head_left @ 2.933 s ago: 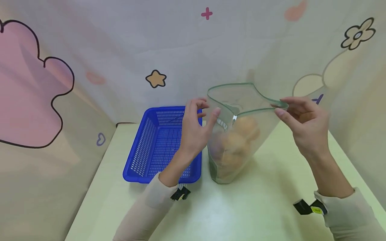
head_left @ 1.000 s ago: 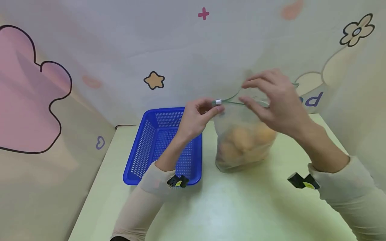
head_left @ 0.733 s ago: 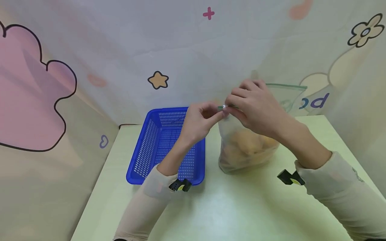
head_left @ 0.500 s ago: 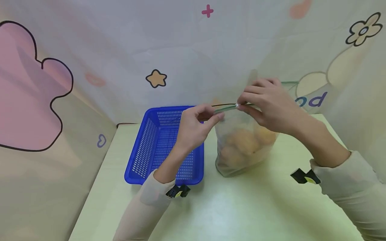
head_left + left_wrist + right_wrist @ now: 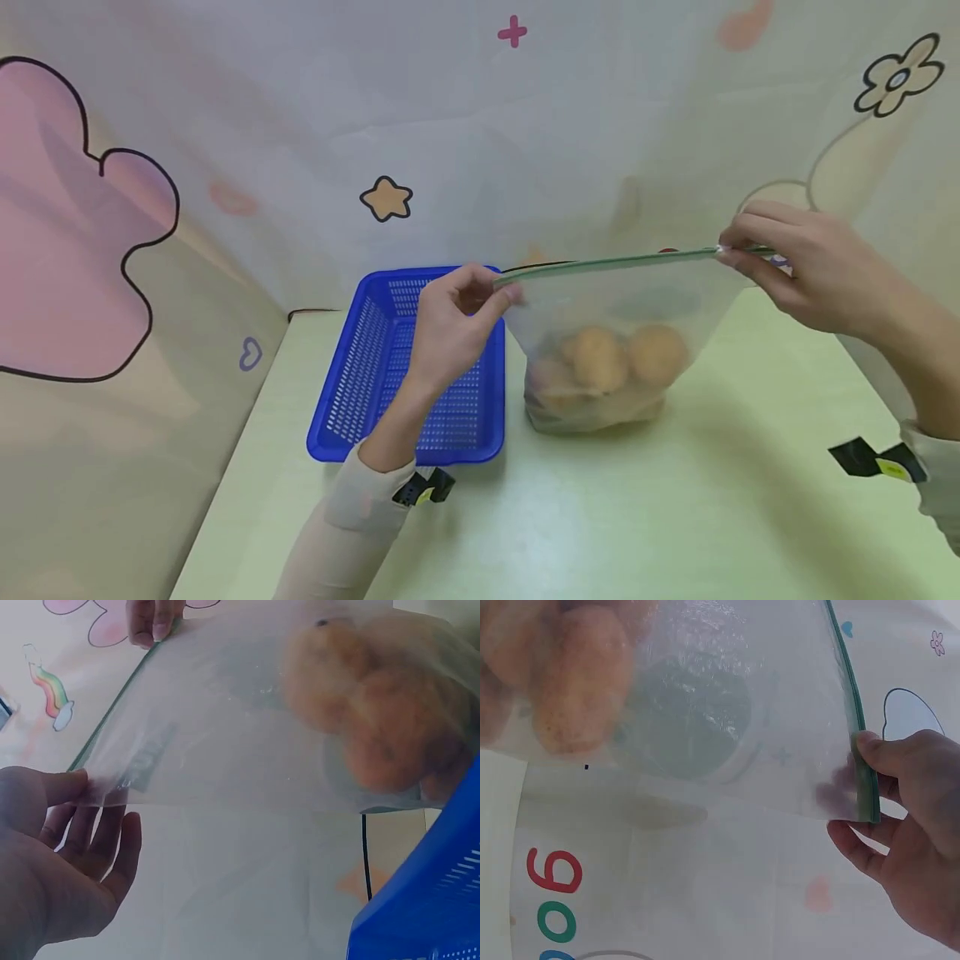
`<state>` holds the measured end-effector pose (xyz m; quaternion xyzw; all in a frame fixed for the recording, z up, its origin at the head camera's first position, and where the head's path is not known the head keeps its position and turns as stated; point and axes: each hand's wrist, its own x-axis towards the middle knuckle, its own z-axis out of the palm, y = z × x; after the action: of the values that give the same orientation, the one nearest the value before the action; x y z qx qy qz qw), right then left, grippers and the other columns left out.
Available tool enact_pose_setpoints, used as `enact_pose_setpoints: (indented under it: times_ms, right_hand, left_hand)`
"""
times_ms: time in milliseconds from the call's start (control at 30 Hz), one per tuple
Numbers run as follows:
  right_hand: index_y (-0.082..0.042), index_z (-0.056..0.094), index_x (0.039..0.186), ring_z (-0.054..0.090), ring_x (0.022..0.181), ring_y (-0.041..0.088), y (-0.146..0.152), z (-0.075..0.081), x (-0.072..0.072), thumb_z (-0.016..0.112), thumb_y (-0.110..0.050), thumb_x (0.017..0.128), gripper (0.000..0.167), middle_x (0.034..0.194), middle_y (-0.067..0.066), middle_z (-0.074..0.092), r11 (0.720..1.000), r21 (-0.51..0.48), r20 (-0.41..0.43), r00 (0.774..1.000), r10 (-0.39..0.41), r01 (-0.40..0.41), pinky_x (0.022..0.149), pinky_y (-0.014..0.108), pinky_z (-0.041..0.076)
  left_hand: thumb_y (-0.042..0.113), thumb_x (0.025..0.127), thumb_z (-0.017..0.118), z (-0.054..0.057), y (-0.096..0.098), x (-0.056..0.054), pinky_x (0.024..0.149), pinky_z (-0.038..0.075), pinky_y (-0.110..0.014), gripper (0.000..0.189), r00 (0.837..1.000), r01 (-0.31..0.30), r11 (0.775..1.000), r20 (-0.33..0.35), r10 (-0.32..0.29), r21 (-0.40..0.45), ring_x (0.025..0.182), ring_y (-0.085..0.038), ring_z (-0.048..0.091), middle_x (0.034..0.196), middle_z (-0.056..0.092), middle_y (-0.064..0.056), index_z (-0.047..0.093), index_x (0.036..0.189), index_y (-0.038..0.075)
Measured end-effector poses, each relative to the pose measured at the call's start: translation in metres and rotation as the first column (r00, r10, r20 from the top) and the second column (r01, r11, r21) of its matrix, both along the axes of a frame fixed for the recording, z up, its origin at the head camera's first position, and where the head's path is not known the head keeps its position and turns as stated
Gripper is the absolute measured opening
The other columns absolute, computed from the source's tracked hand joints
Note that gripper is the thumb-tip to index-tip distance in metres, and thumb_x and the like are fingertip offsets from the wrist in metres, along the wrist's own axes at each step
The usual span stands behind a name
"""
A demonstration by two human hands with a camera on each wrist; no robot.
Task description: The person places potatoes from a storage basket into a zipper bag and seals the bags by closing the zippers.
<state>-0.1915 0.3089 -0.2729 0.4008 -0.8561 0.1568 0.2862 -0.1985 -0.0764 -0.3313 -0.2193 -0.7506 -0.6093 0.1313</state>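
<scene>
A frosted see-through zip bag (image 5: 562, 304) stands on the table with its green-edged top drawn straight. Inside show several yellow-brown, potato-like lumps (image 5: 598, 360), blurred by the plastic. My left hand (image 5: 450, 329) pinches the bag's top left corner between thumb and fingers. Near the far right end of the green zip strip (image 5: 622, 262), my right hand (image 5: 813, 267) pinches the zip at its small white slider (image 5: 721, 248), mostly covered by the fingertips. In the right wrist view the right thumb presses on the green edge at the corner, with fingers behind the plastic.
A blue perforated plastic basket (image 5: 408, 457) sits left of the bag, partly behind my left forearm. The pale green table (image 5: 570, 517) runs back to a light printed cloth (image 5: 300, 167), which also hangs at both sides.
The bag's mouth, formerly gaping, is now closed in a straight line. My right hand has slid the white slider rightward along the zip, from beside my left hand to the right end.
</scene>
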Motion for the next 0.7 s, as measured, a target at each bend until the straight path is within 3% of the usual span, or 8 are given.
enact_pose_setpoints:
  times_ms: [133, 267, 533, 600, 700]
  right_hand:
    - [-0.006, 0.068, 0.095, 0.046, 0.076, 0.0, 0.003, 0.004, 0.01, 0.065, -0.014, 0.106, 0.014, 0.09, -0.006, 0.061, 1.0, 0.0, 0.027, 1.0, -0.003, 0.003, 0.065, 0.019, 0.041]
    - [-0.007, 0.068, 0.096, 0.049, 0.079, -0.002, 0.007, 0.004, 0.019, 0.072, 0.001, 0.097, 0.009, 0.09, -0.007, 0.061, 0.999, 0.007, 0.051, 0.998, -0.037, 0.037, 0.068, 0.019, 0.042]
    - [-0.005, 0.071, 0.099, 0.059, 0.085, -0.011, 0.015, -0.005, 0.031, 0.07, -0.001, 0.1, 0.004, 0.088, -0.007, 0.069, 0.994, -0.101, 0.076, 0.997, -0.026, 0.034, 0.077, 0.008, 0.045]
    - [-0.005, 0.072, 0.099, 0.061, 0.082, -0.012, 0.016, -0.009, 0.034, 0.07, 0.003, 0.098, 0.009, 0.086, -0.006, 0.07, 0.99, -0.136, 0.09, 0.996, -0.03, 0.042, 0.076, 0.006, 0.047]
    - [-0.004, 0.074, 0.104, 0.063, 0.08, -0.013, 0.018, -0.015, 0.037, 0.069, 0.01, 0.096, 0.017, 0.086, -0.006, 0.071, 0.981, -0.179, 0.131, 0.99, -0.053, 0.076, 0.076, 0.006, 0.049]
  left_hand:
    - [0.023, 0.1, 0.077, -0.003, 0.009, -0.001, 0.077, 0.058, -0.036, 0.015, 0.998, -0.058, 0.998, -0.005, 0.059, 0.037, 0.083, -0.018, 0.069, 0.091, 0.074, -0.002, 0.071, 0.096, 0.01]
    - [0.024, 0.103, 0.073, -0.008, 0.018, -0.002, 0.079, 0.057, -0.036, 0.019, 0.993, -0.116, 0.988, -0.022, 0.119, 0.1, 0.085, -0.019, 0.069, 0.093, 0.072, -0.005, 0.066, 0.097, 0.008]
    - [0.029, 0.106, 0.068, -0.027, 0.03, 0.0, 0.087, 0.056, -0.033, 0.023, 0.984, -0.163, 0.955, -0.035, 0.177, 0.247, 0.091, -0.019, 0.066, 0.095, 0.065, -0.004, 0.064, 0.105, 0.007]
    - [0.033, 0.106, 0.068, -0.034, 0.031, 0.0, 0.087, 0.054, -0.03, 0.027, 0.99, -0.117, 0.946, -0.041, 0.136, 0.301, 0.093, -0.019, 0.063, 0.096, 0.061, -0.001, 0.062, 0.106, 0.006]
    - [0.041, 0.102, 0.072, -0.046, 0.032, -0.006, 0.094, 0.052, -0.032, 0.044, 0.997, 0.071, 0.922, -0.032, -0.064, 0.381, 0.105, -0.021, 0.062, 0.108, 0.064, -0.001, 0.061, 0.119, 0.002]
